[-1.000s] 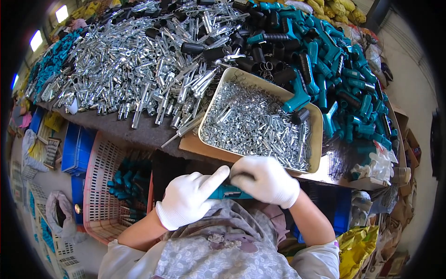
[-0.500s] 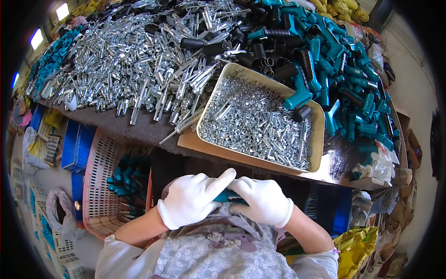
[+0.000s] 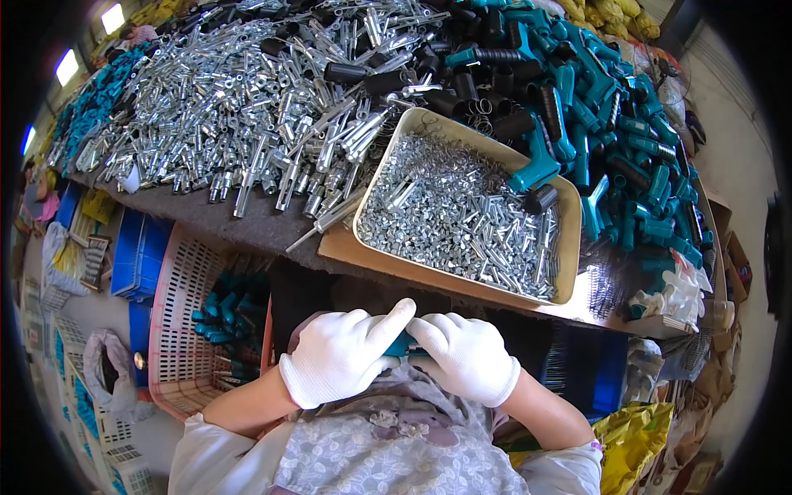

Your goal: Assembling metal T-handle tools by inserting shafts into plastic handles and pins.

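Observation:
Both hands wear white knit gloves and meet close to my body, below the bench edge. Between them is a teal plastic part [image 3: 401, 345], mostly hidden by the gloves, so its full shape cannot be made out. My left hand [image 3: 340, 353] wraps round one side of it, thumb pointing up. My right hand [image 3: 467, 355] grips the other side, fingers curled and thumb on the part. Just beyond the hands stands a cream tray [image 3: 462, 285] of small metal pins, bits and springs. A teal pistol-shaped handle [image 3: 540, 161] leans over its far right rim.
Loose metal tubes [image 3: 239, 107] heap at the far left of the bench. More teal handles with black sleeves [image 3: 610, 107] pile at the right. A pink basket [image 3: 177, 322] of teal parts sits below left, beside a blue bin [image 3: 140, 256]. White gloves [image 3: 672, 293] lie at the bench's right edge.
The hands stay together on the teal part, of which slightly more shows between them. The bench and tray have shifted slightly in the view.

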A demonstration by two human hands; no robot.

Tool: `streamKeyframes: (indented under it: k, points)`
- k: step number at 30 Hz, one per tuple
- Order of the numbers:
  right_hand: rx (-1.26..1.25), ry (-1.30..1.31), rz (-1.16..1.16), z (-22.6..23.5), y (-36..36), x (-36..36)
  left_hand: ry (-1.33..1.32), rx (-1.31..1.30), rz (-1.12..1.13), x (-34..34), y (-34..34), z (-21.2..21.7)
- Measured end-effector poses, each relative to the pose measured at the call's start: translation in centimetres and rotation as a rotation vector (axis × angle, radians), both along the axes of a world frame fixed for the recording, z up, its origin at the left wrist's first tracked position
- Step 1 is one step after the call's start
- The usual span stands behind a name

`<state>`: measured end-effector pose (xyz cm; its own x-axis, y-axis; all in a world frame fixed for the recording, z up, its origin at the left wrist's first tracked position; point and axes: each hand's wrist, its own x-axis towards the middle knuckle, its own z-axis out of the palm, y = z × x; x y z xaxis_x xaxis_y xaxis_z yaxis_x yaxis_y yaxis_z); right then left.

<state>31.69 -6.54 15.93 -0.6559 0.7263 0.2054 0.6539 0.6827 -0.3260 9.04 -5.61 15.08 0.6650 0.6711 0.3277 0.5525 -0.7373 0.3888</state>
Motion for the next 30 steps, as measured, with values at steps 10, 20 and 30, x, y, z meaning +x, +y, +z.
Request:
streamKeyframes:
  k: [10, 20, 30]
  points:
    - [0.268, -0.072, 0.189, -0.2, 2.5, 0.0, -0.253, -0.441, 0.133, -0.1, -0.4, -0.9]
    - [0.193, 0.014, -0.310, 0.6, 10.2, 0.2, -0.380, -0.306, 0.114, 0.1, -0.4, -1.0]
    - [0.196, 0.036, -0.284, -0.1, 10.5, -1.4, -0.910, -1.004, 0.201, 0.4, -0.2, -1.8]
